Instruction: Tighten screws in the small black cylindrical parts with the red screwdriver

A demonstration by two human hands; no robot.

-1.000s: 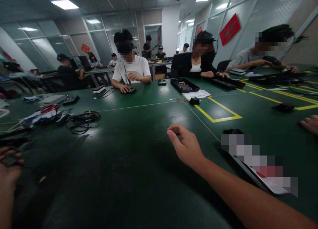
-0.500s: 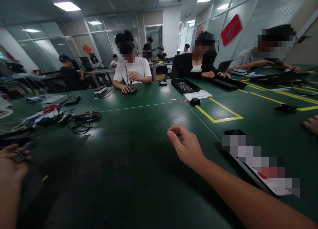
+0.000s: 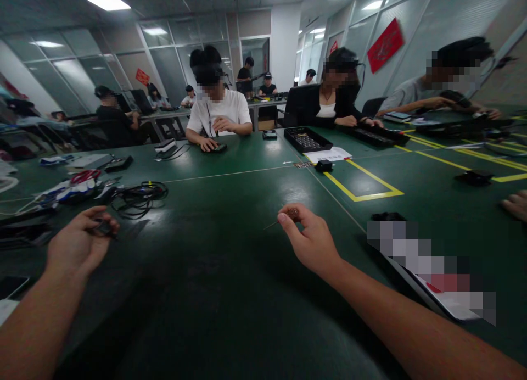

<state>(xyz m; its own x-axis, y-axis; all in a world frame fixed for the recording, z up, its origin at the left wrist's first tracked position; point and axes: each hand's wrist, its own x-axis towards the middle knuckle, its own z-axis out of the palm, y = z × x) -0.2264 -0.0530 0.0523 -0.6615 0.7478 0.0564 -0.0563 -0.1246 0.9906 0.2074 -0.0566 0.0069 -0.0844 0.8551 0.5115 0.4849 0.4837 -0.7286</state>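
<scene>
Green surface [image 3: 197, 292] fills my feed, shared workroom behind it. Going left to right: dark flat thing [image 3: 14, 285] at the left edge, could be a phone. Left hand [image 3: 78, 242] next, palm partly up, fingers curled on a small dark thing [image 3: 104, 227]; too blurred for me to say what it is. Just beyond it, a coil of black cable [image 3: 140, 199] lies on the surface. Across from me, a person in a white shirt [image 3: 222, 113] works at a small device. Right hand [image 3: 313, 240] near the middle, thumb and fingers pinched on a brown-handled tool [image 3: 293, 214], thin shaft pointing left. Further right: black tray [image 3: 307, 140], yellow tape [image 3: 358, 197], a pixelated sheet [image 3: 436, 281] beside the right forearm, and someone else's hand [image 3: 516, 204] at the edge.

Progress: both pieces are in hand. Tool and dark thing are well apart, shaft touching nothing I can see. I'd call it early; no work on either piece yet.

Versus half a second ago: left hand has come in from the left edge, up and toward the middle, still with the dark thing. Right hand and tool have barely moved. Pale scrap seen near the left wrist then is out of sight now; forearm covers that spot.
</scene>
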